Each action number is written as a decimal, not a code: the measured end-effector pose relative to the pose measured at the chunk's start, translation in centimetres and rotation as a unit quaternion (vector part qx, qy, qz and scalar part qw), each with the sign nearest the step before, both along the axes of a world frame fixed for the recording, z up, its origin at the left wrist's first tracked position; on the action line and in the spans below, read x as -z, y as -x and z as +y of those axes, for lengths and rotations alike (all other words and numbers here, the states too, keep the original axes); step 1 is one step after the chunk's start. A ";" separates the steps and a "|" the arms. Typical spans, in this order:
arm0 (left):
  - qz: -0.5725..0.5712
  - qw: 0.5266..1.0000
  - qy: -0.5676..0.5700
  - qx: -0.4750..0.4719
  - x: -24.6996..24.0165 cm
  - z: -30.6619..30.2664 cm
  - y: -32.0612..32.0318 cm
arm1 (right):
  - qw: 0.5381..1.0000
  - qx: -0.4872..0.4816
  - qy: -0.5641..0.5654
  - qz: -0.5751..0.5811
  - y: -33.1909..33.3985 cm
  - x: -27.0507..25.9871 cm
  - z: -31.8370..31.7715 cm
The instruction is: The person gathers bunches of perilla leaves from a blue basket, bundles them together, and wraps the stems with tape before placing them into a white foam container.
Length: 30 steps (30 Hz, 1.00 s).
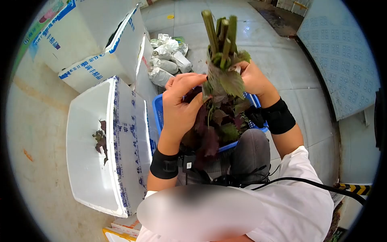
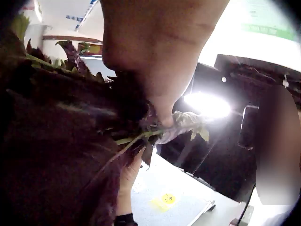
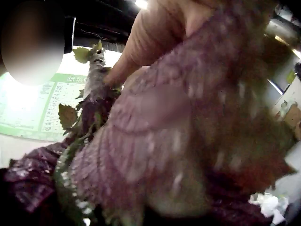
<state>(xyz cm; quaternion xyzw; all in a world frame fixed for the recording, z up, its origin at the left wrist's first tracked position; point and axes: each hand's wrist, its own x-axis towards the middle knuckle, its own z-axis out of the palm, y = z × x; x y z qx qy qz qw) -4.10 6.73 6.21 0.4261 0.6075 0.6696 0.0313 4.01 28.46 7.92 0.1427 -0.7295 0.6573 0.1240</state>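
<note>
Bunch [image 1: 221, 68] gripped stems-up by left hand [image 1: 181, 105] and right hand [image 1: 253, 77].

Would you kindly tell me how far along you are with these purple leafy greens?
Done, apparently: several white paper-wrapped bundles lie on the floor. In hand: the left hand and right hand grip one purple-green leafy bunch, stems up. Left: a heap of purple leaves fills the blue plastic basket; a few scraps lie in the white foam box.

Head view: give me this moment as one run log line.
left hand grips leafy bunch | right hand holds it too | bunch over blue basket | foam box alongside
</note>
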 end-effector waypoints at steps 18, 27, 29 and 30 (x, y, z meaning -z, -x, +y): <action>-0.169 0.970 0.017 0.172 1.2 -2.3 1.3 | 0.981 0.126 -0.133 0.059 -0.4 0.2 -1.5; -0.060 0.987 0.056 0.140 1.9 -1.3 3.0 | 0.983 0.106 -0.139 0.049 0.4 1.4 -1.3; 0.028 0.994 0.077 0.075 1.9 -1.3 3.2 | 0.986 0.104 -0.116 0.058 1.0 1.7 -1.1; 0.053 0.994 0.090 0.032 2.0 -1.4 3.3 | 0.984 0.112 -0.121 0.070 1.4 1.8 -1.1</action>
